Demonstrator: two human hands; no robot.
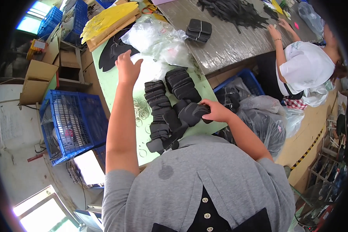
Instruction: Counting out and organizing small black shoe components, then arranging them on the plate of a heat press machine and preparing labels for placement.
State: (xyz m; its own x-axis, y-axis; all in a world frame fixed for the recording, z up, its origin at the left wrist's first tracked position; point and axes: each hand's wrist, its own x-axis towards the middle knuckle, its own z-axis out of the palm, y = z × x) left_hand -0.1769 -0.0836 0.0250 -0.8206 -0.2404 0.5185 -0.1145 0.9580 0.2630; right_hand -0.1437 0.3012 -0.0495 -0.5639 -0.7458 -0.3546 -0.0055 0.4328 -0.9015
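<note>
My left hand reaches out over the green table, fingers spread, holding nothing, close to a clear plastic bag and a flat black cut piece. My right hand grips a small stack of black foam pads at the table's right edge. Rows of bundled black pads lie between my arms, with another bundle farther out. Loose rubber bands lie beside my left forearm.
A blue plastic crate stands left of the table, cardboard boxes behind it. Yellow sheets lie at the far end. A person in white works at a grey table holding black strips. Full plastic bags sit at right.
</note>
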